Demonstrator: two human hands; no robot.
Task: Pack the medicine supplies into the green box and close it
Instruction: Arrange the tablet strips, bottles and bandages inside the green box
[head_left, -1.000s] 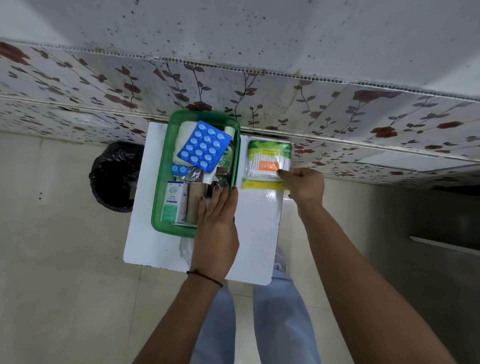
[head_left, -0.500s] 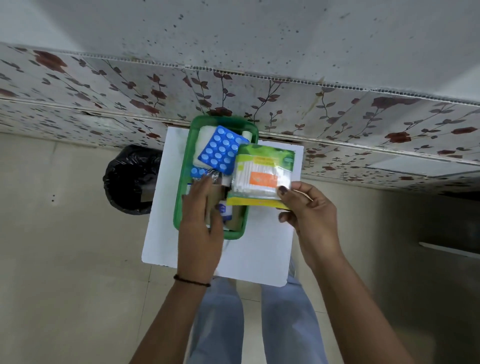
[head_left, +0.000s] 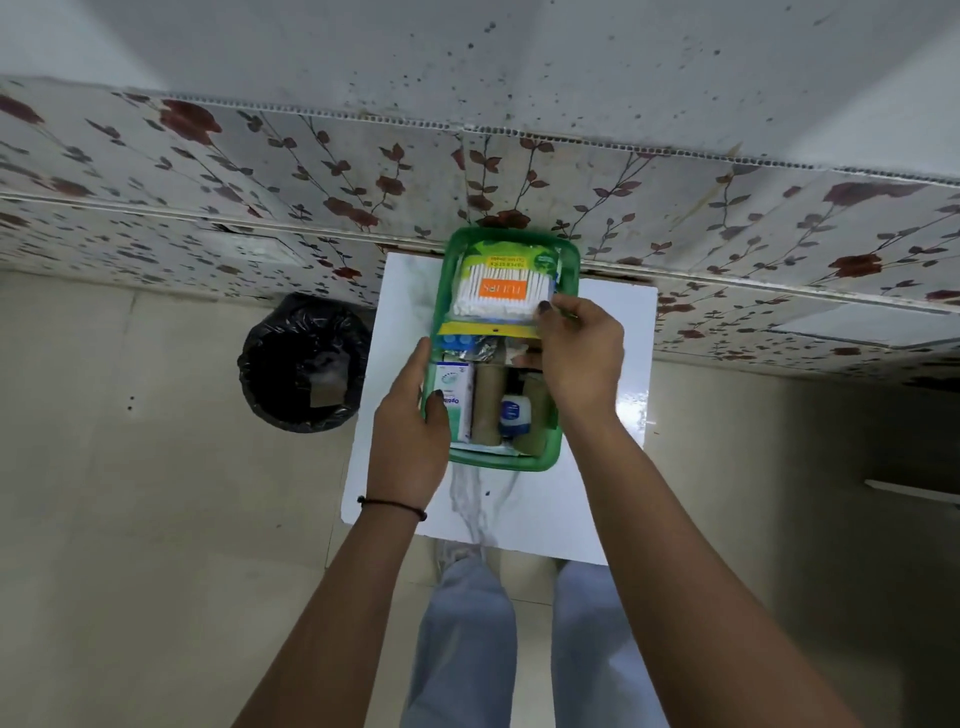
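The left hand (head_left: 410, 431) is bracing the near-left wall of the green box (head_left: 565, 270) on the table (head_left: 613, 467), fingers curled over its rim. Farther on, the right hand (head_left: 582, 353) is pinching the swab pack (head_left: 493, 286), laying it in the box's far half. Packing looks nearly done; next comes releasing and finding the lid, which isn't visible.

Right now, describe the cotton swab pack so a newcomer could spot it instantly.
Find the white table against the floral wall, then the green box on it. The swab pack lies across the box's far end, pinched at its near right corner by the right hand. Unlike the small cartons and rolls nearer the person, it is a clear pouch of white sticks with an orange label.
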